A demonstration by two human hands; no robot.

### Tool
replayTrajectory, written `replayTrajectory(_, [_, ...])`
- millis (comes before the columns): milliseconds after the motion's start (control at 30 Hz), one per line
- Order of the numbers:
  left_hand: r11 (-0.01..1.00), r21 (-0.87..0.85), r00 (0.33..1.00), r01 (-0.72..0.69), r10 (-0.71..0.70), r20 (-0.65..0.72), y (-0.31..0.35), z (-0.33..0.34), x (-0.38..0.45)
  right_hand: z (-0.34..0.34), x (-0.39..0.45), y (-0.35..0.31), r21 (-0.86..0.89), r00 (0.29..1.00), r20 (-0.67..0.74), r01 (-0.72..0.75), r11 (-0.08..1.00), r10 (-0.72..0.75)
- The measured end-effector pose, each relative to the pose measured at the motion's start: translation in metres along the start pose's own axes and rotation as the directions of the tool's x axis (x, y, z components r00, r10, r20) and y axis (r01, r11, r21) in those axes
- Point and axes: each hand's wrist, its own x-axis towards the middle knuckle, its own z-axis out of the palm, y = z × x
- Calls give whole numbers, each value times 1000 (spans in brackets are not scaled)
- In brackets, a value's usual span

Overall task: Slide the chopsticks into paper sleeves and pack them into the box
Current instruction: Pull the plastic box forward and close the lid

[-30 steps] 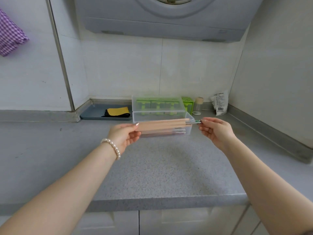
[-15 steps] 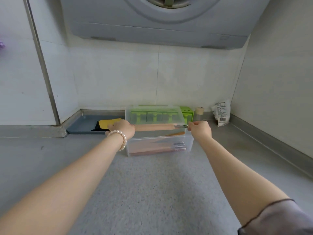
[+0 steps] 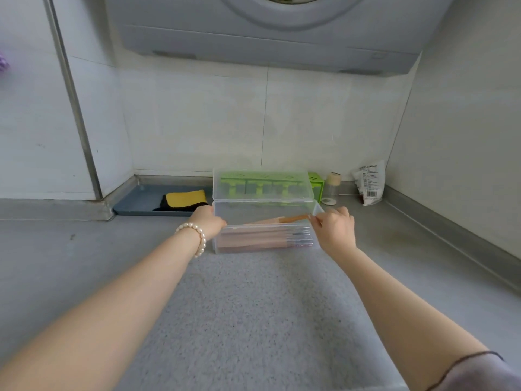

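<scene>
1. A grey speckled table (image 3: 253, 306) runs into a tiled corner under a grey hood; a blue tray (image 3: 141, 203) with a yellow cloth (image 3: 184, 197) sits at 11 o'clock from the box, and a small jar (image 3: 332, 187) and a packet (image 3: 369, 182) lie at 1 o'clock.
2. The clear box (image 3: 265, 248) stands in the middle of the table, its lid (image 3: 262, 184) raised behind it against a green holder (image 3: 315, 183).
3. Several sleeved chopsticks (image 3: 265, 238) already lie stacked lengthwise along the box's near wall, metal tips toward 3 o'clock.
4. One more sleeved pair (image 3: 287, 220) lies tilted inside, its 3 o'clock end higher, judged to be just going in.
5. The left hand (image 3: 210, 222) is at the box's 9 o'clock end with fingers curled; whether it grips the sleeve or the box I cannot tell.
6. The right hand (image 3: 334, 225) is at the 3 o'clock end, fingertips pinched at the raised end of the pair.
7. Judgement: packing is well along; no loose chopsticks or empty sleeves show, so settling this pair and closing the lid may be all that is left.
</scene>
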Motion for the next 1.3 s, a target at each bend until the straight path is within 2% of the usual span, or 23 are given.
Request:
replayTrajectory(167, [998,68,1000,-15,16,-11,2,-3,-17,1,-14,10,119,994,-20,107,987,-105])
replayTrajectory(267, [993,121,1000,3,-2,-11,6,-4,-29,0,-22,8,142,993,-55,115,983,-109])
replayTrajectory(433, [992,125,999,23,-20,-26,-2,-13,-41,-12,-34,2,131,988,-18,153,980,-152])
replayTrajectory(533, [988,154,1000,13,-10,-23,-17,-29,-51,-27,-49,-4,125,952,6,303,945,-306])
replayTrajectory(633, [978,210,999,-15,6,45,-30,-45,-70,-46,-69,-2,102,850,-49,527,844,-525])
replayTrajectory(667, [975,222,998,-9,-6,66,-33,-49,-76,-53,-71,-2,125,839,-52,544,830,-542])
replayTrajectory(700, [976,219,996,-1,-18,89,-34,-53,-81,-59,-72,-5,182,863,-55,503,845,-502])
replayTrajectory(733, [977,214,995,-4,-17,98,-33,-56,-84,-67,-71,-11,268,916,-56,397,878,-397])
replayTrajectory(767, [981,191,997,19,-34,76,-29,-58,-87,-71,-66,-17,367,972,-43,230,901,-231])
replayTrajectory(800, [992,122,998,43,-48,41,-22,-59,-89,-75,-58,-22,441,999,22,19,897,-32])
replayTrajectory(833, [997,-6,997,71,-70,13,-15,-58,-88,-76,-48,-27,492,981,122,-194,849,154])
replayTrajectory(867, [985,-144,996,93,-94,-3,-7,-55,-86,-75,-40,-32,521,927,238,-373,768,289])
replayTrajectory(933, [926,-345,987,152,-164,-6,5,-44,-81,-68,-28,-41,533,793,461,-607,590,399])
replayTrajectory(967, [907,-382,982,176,-191,0,9,-39,-79,-64,-25,-44,527,745,531,-663,531,404])
replayTrajectory(1033, [887,-424,980,180,-200,-3,12,-32,-77,-56,-25,-48,519,713,568,-698,493,412])
replayTrajectory(1100, [851,-493,979,178,-203,4,12,-32,-72,-51,-24,-46,577,713,577,-702,418,399])
replayTrajectory(1233, [673,-716,974,186,-221,46,5,-38,-68,-48,-28,-37,706,703,593,-688,165,393])
replayTrajectory(1300, [612,-774,973,163,-228,24,-2,-39,-66,-47,-28,-34,757,718,564,-647,92,408])
